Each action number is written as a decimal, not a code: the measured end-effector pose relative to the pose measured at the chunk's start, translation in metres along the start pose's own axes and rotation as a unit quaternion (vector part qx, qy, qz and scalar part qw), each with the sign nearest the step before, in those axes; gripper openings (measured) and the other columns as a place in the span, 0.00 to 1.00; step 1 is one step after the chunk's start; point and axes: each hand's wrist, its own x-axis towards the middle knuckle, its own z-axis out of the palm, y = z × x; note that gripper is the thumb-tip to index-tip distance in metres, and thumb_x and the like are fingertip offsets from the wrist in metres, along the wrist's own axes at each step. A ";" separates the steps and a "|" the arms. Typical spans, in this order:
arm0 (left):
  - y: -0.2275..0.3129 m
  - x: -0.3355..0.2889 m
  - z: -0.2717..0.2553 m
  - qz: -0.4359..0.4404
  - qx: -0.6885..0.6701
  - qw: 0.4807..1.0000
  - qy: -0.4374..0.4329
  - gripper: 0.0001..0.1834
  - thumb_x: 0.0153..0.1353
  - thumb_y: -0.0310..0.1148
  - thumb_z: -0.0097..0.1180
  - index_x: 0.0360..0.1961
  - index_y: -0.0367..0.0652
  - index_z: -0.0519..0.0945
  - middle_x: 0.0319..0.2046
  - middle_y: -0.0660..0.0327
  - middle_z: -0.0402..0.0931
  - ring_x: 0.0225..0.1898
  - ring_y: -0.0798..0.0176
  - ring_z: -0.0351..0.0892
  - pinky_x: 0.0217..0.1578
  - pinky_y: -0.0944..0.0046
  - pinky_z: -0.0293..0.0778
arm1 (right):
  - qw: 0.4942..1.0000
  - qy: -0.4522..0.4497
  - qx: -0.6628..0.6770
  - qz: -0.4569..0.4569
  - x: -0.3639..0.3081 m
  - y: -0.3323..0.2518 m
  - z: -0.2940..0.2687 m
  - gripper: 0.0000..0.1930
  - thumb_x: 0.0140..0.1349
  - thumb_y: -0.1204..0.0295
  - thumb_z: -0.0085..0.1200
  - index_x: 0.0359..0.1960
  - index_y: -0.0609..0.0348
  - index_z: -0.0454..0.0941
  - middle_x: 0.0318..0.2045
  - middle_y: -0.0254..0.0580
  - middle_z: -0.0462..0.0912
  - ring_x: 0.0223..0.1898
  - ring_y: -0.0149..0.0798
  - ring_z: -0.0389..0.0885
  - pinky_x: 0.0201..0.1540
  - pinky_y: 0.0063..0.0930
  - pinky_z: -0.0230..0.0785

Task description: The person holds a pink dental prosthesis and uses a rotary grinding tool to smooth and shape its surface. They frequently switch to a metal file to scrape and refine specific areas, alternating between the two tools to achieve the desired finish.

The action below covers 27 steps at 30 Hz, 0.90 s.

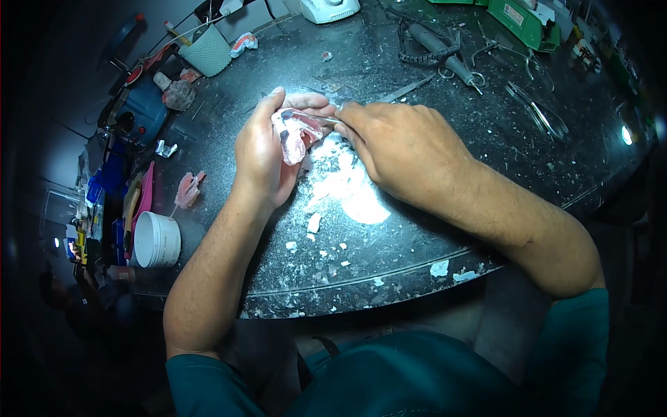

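Note:
My left hand (260, 149) is curled around a pink and white denture piece (294, 135), holding it just above the dark speckled worktop (431, 229). My right hand (399, 146) grips a thin metal tool (325, 119) whose tip rests against the top of the pink piece. Both hands meet over a heap of white powder and chips (347, 187) spread on the worktop. The handle of the tool is hidden inside my right fist.
A white round tub (156, 240) and another pink dental piece (187, 190) lie at the left. A teal cup (210, 50) stands at the back left. A corded handpiece (445, 55), pliers (538, 115) and a green box (524, 21) sit at the back right.

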 end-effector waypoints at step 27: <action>0.004 0.000 -0.006 -0.014 -0.006 0.999 -0.042 0.20 0.75 0.41 0.41 0.47 0.34 0.78 0.39 0.53 0.83 0.39 0.60 0.85 0.44 0.60 0.81 | 0.973 -0.016 -0.177 -0.149 0.032 0.010 -0.032 0.10 0.62 0.72 0.53 0.40 0.62 0.84 0.29 0.48 0.88 0.32 0.42 0.90 0.34 0.37 0.84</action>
